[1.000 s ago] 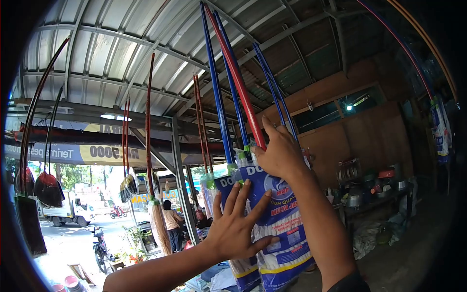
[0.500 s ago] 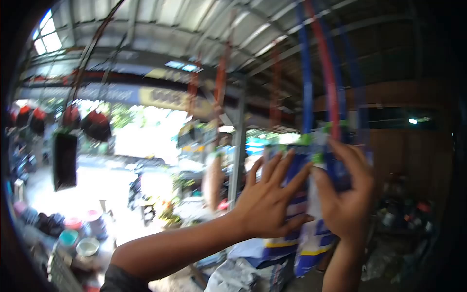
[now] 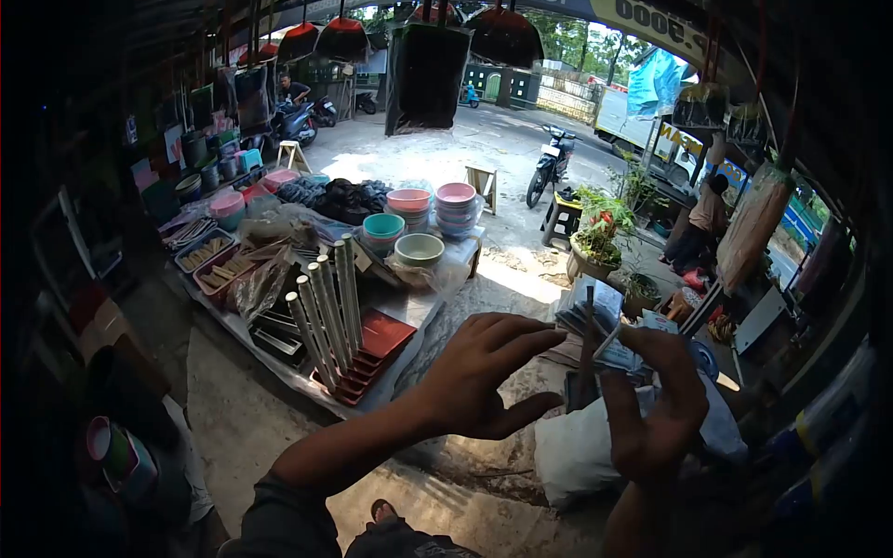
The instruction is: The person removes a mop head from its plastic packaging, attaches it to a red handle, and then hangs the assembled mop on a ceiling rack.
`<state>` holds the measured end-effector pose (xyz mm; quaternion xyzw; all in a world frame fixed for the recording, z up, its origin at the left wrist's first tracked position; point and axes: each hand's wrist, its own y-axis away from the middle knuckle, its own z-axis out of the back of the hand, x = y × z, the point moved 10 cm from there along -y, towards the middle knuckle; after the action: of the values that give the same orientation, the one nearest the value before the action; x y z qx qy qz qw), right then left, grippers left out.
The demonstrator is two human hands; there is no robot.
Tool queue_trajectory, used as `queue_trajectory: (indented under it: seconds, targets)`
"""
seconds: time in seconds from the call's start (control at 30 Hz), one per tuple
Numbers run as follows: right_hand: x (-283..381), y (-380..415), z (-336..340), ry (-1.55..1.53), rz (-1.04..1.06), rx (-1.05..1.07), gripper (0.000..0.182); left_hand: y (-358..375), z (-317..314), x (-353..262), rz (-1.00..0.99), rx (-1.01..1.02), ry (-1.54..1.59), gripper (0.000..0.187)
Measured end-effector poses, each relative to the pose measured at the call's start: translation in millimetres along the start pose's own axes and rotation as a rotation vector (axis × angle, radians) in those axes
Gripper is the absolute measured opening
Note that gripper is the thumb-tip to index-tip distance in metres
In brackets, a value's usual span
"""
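My left hand (image 3: pixel 484 377) is in the air in front of me, fingers stretched forward and the thumb apart, with nothing in it. To its right my right hand (image 3: pixel 660 405) is raised, its index finger curved and its thumb spaced from it. A thin white stick (image 3: pixel 607 342) shows at the right fingertips; I cannot tell whether the hand holds it. Beneath the right hand lies a large white sack (image 3: pixel 577 451), partly hidden by it. Behind the fingertips are stacked plastic-wrapped packets (image 3: pixel 605 302).
A low display table (image 3: pixel 423 321) carries metallic tubes (image 3: pixel 321 307), red trays (image 3: pixel 383 337), and stacked basins (image 3: pixel 419 249). Dustpans (image 3: pixel 339 39) and a black packet (image 3: pixel 428 79) hang above. Beyond are a potted plant (image 3: pixel 595 232), a motorcycle (image 3: pixel 551 167) and a person (image 3: pixel 709 209) at right.
My view has swung down and left. Both hands have come away from the hanging blue packs with green tops, and those packs have left the middle of the view.
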<state>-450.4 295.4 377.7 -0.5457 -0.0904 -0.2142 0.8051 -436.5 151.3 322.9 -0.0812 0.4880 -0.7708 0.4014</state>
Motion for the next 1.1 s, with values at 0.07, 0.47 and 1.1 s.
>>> queue_trajectory:
  seconds: [0.07,0.47,1.1]
  targets:
    - [-14,15,-60,-0.09,0.007,0.121,0.03,57,14,41,0.19,-0.002,0.049,0.056]
    - [22,121,-393,-0.568,-0.197,0.727,0.027,332,149,136,0.897,-0.292,-0.032,0.044]
    - [161,251,-697,-0.921,-0.034,1.58,0.033,597,264,124,1.705,-1.147,-0.332,0.043]
